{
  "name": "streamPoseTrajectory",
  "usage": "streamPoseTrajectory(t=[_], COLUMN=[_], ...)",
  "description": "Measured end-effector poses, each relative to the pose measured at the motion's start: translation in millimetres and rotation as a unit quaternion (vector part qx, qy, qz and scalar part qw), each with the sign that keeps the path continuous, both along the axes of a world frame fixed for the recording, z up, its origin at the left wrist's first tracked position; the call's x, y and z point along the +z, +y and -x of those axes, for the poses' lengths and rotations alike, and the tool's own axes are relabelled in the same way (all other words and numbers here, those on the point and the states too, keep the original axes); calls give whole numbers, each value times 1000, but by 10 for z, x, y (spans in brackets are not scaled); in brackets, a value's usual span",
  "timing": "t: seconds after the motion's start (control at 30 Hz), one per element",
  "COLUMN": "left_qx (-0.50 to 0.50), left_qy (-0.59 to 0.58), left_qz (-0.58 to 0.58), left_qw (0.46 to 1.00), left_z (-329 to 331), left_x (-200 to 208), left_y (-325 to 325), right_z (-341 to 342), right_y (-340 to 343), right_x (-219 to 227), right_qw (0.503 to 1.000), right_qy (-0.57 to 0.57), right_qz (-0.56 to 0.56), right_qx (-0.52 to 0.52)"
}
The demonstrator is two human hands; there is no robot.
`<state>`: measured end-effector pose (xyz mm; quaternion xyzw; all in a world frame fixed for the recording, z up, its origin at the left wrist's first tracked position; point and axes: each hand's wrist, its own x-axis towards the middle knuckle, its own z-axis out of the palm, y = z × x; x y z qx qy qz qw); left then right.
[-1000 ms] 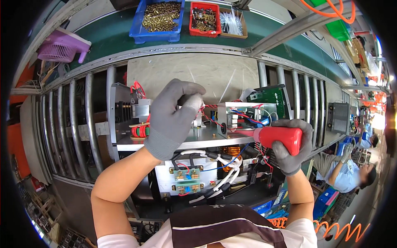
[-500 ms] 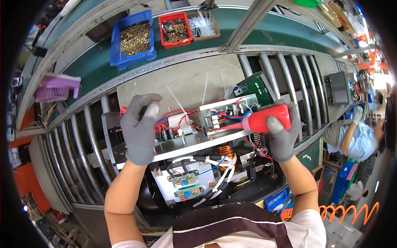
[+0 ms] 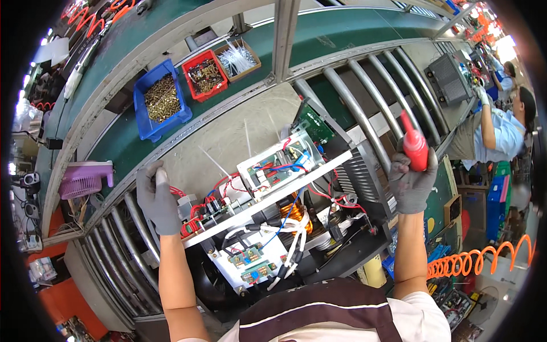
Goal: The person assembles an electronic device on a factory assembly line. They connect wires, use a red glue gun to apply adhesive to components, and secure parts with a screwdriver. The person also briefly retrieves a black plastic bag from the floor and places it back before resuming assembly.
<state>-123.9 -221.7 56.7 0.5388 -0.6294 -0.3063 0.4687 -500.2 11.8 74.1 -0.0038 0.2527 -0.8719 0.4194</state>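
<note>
My right hand (image 3: 411, 185), in a grey glove, is closed round a red squeeze bottle (image 3: 417, 151). The bottle's narrow nozzle points up, and the hand is out to the right of the opened electrical unit (image 3: 296, 228). My left hand (image 3: 156, 199), also gloved, is at the unit's left end beside red wires; its fingers are bent, with a gap to the thumb and nothing visible between them. A metal bracket (image 3: 273, 196) crosses the unit, carrying small circuit boards and wiring. A copper coil (image 3: 294, 216) and thick white cables (image 3: 296, 245) lie below it.
Bins stand behind: blue with brass fasteners (image 3: 161, 100), red with metal parts (image 3: 206, 77), and a carton of white ties (image 3: 236, 58). Metal rollers (image 3: 359, 114) flank the unit. A purple basket (image 3: 85, 179) is at left, an orange coiled hose (image 3: 484, 259) at right. A co-worker (image 3: 501, 128) is at far right.
The bottle has been drawn away from the circuit board to the right, and its nozzle has swung from pointing left to pointing up. My left hand has shifted left. The view has turned.
</note>
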Motion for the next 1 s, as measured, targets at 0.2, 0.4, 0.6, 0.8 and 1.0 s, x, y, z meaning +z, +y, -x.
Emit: streamPoseTrajectory(t=[0.2, 0.4, 0.6, 0.8, 1.0], left_qx=[23, 81, 4, -78, 33], left_qy=[-93, 49, 107, 168, 94], left_qz=[19, -80, -133, -254, -189], left_qw=[995, 992, 985, 949, 977], left_z=[-181, -1335, -1528, -1617, -1602], left_x=[-4, -54, -500, -738, -567], left_y=[-176, -344, 188, 331, 661], right_z=[111, 448, 762, 795, 1083], right_y=[933, 2053, 3158, 3698, 3576], right_x=[10, -31, -1309, -2448, -1707], right_qw=[992, 889, 587, 559, 330], right_qy=[21, 313, 468, 516, 579], right_qz=[88, -329, -660, -632, -744], right_qx=[87, 50, 17, -149, -31])
